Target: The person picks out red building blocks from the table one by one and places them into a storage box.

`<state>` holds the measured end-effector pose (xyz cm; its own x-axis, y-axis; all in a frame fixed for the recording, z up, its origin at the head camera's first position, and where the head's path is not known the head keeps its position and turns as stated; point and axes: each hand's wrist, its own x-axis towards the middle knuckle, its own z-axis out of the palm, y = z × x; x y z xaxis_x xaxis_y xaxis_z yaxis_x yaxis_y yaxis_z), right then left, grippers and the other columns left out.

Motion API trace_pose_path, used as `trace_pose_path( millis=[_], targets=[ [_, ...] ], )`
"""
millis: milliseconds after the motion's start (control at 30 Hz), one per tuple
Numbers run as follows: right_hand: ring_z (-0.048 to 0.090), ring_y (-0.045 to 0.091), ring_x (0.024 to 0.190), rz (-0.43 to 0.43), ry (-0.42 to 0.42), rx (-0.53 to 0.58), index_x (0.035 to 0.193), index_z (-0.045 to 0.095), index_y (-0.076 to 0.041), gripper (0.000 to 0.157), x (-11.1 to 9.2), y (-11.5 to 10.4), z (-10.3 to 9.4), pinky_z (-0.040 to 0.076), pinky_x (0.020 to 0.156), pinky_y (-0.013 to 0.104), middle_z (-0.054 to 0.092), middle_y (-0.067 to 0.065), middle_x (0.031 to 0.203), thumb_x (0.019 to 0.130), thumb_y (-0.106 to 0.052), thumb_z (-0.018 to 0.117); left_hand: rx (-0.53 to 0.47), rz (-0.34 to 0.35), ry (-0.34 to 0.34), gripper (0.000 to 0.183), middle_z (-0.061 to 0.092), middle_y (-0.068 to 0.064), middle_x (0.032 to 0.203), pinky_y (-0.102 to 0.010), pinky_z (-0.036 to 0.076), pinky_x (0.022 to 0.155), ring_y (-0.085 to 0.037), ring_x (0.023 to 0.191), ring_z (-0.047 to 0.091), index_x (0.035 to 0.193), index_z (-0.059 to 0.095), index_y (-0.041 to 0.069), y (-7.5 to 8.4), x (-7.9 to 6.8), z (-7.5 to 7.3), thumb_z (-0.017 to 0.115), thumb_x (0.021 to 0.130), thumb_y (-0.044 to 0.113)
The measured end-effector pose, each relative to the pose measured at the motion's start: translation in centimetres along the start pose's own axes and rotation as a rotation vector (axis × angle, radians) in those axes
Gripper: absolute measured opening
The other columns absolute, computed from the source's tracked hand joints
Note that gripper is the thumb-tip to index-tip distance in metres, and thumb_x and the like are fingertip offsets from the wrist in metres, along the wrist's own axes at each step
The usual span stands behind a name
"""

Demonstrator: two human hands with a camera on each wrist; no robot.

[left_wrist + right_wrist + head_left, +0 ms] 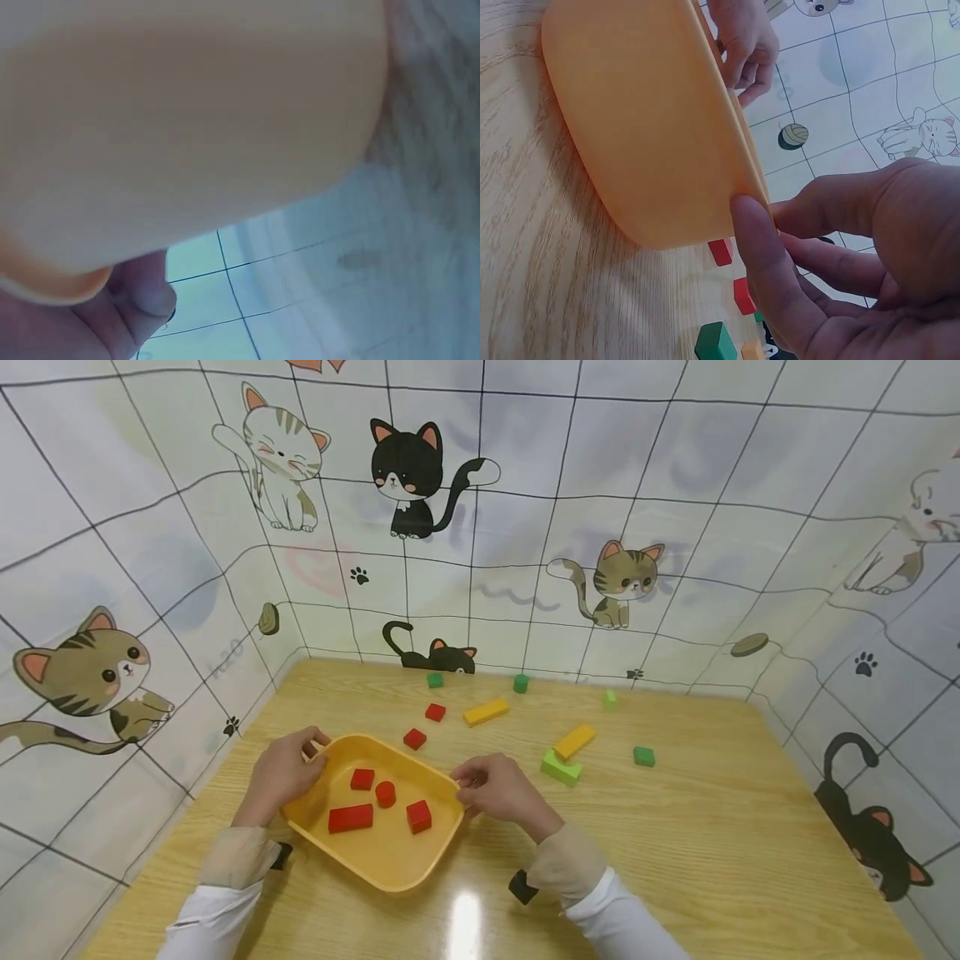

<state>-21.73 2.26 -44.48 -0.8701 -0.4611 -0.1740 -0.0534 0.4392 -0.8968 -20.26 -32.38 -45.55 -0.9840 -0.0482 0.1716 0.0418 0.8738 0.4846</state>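
A shallow yellow-orange plastic bin (382, 864) is between both hands, turned at an angle. Inside it lie a long red block (350, 817), a red cylinder (386, 793), a red cube (419, 816) and a smaller red block (362, 778). My left hand (288, 772) grips the rim at the far left corner; its wrist view is mostly filled by the bin wall (195, 150). My right hand (498, 787) pinches the rim at the right corner, thumb and fingers on either side in the right wrist view. Whether the bin touches the table cannot be told.
Behind the bin on the wooden table (712, 860) lie two red blocks (415, 739), a yellow bar (486, 712) and several green pieces (643, 756). Another yellow bar (575, 742) leans on a light green block (560, 768). A cat-print curtain (525, 527) surrounds the table.
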Motion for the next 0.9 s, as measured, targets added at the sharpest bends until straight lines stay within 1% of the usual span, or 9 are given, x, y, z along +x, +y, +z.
trace_pose_path(
  millis=[67, 133, 200, 267, 367, 433, 567, 700, 900],
  targets=[
    [0.067, 0.019, 0.074, 0.001, -0.001, 0.005, 0.113, 0.073, 0.0, 0.024, 0.0, 0.0, 0.0, 0.063, 0.071, 0.041, 0.065, 0.011, 0.094, 0.09, -0.002, 0.071, 0.008, 0.007, -0.024, 0.023, 0.07, -0.014, 0.093, -0.032, 0.044, 0.061, -0.021, 0.069, 0.059, 0.112, 0.07, 0.008, 0.0, 0.2, -0.3, 0.068, 0.094, 0.022],
    [0.066, 0.018, 0.074, 0.001, 0.0, 0.013, 0.113, 0.073, 0.0, 0.024, -0.1, -0.1, 0.1, 0.063, 0.071, 0.042, 0.065, 0.011, 0.094, 0.09, -0.002, 0.071, 0.017, 0.016, -0.048, 0.029, 0.071, -0.015, 0.095, -0.035, 0.047, 0.063, -0.024, 0.074, 0.062, 0.116, 0.07, 0.007, 0.1, 0.4, -0.7, 0.069, 0.095, 0.027],
    [0.065, 0.017, 0.074, -0.006, -0.001, 0.022, 0.113, 0.073, 0.001, 0.024, -0.2, -0.1, 0.1, 0.063, 0.071, 0.043, 0.065, 0.012, 0.095, 0.089, -0.001, 0.07, 0.023, 0.019, -0.067, 0.036, 0.071, -0.018, 0.1, -0.041, 0.051, 0.068, -0.028, 0.08, 0.064, 0.121, 0.068, 0.005, 0.4, 0.5, -1.1, 0.069, 0.095, 0.03],
    [0.065, 0.017, 0.074, -0.017, -0.004, 0.031, 0.113, 0.072, 0.002, 0.025, -0.3, -0.2, 0.1, 0.063, 0.071, 0.043, 0.065, 0.012, 0.095, 0.089, -0.001, 0.07, 0.017, 0.024, -0.071, 0.042, 0.07, -0.023, 0.106, -0.048, 0.053, 0.075, -0.034, 0.089, 0.066, 0.126, 0.066, 0.002, 0.9, 0.7, -1.5, 0.07, 0.095, 0.031],
    [0.065, 0.017, 0.074, -0.018, -0.006, 0.034, 0.113, 0.072, 0.002, 0.024, -0.3, -0.2, 0.1, 0.063, 0.071, 0.044, 0.064, 0.012, 0.095, 0.089, -0.001, 0.07, 0.005, 0.033, -0.066, 0.048, 0.066, -0.028, 0.116, -0.056, 0.052, 0.086, -0.041, 0.103, 0.063, 0.13, 0.062, 0.0, 1.8, 1.0, -2.1, 0.07, 0.095, 0.033],
    [0.065, 0.016, 0.074, -0.014, -0.006, 0.034, 0.114, 0.072, 0.002, 0.024, -0.3, -0.2, 0.1, 0.063, 0.072, 0.044, 0.065, 0.012, 0.095, 0.09, -0.001, 0.07, 0.002, 0.041, -0.062, 0.051, 0.063, -0.03, 0.122, -0.059, 0.05, 0.09, -0.044, 0.109, 0.06, 0.132, 0.061, 0.0, 2.4, 1.3, -2.4, 0.071, 0.095, 0.035],
    [0.065, 0.017, 0.074, -0.005, -0.003, 0.036, 0.113, 0.072, 0.001, 0.024, -0.2, -0.1, 0.1, 0.063, 0.072, 0.044, 0.065, 0.012, 0.096, 0.09, -0.002, 0.07, 0.017, 0.054, -0.063, 0.056, 0.058, -0.029, 0.13, -0.062, 0.046, 0.098, -0.046, 0.117, 0.054, 0.135, 0.059, 0.002, 3.6, 2.0, -3.1, 0.07, 0.095, 0.04],
    [0.065, 0.017, 0.075, -0.006, -0.004, 0.039, 0.113, 0.072, 0.001, 0.024, -0.3, -0.2, 0.1, 0.063, 0.073, 0.044, 0.065, 0.012, 0.096, 0.09, -0.001, 0.07, 0.027, 0.066, -0.077, 0.06, 0.053, -0.029, 0.139, -0.063, 0.042, 0.106, -0.047, 0.125, 0.05, 0.139, 0.057, 0.003, 4.8, 2.9, -3.7, 0.069, 0.096, 0.041],
    [0.064, 0.015, 0.076, -0.002, -0.002, 0.04, 0.114, 0.072, 0.002, 0.025, -0.5, -0.4, 0.1, 0.063, 0.073, 0.044, 0.065, 0.011, 0.096, 0.089, -0.001, 0.07, 0.057, 0.1, -0.108, 0.062, 0.051, -0.029, 0.142, -0.063, 0.042, 0.108, -0.048, 0.129, 0.05, 0.144, 0.053, 0.004, 7.2, 4.6, -4.3, 0.069, 0.096, 0.041]
  ],
)
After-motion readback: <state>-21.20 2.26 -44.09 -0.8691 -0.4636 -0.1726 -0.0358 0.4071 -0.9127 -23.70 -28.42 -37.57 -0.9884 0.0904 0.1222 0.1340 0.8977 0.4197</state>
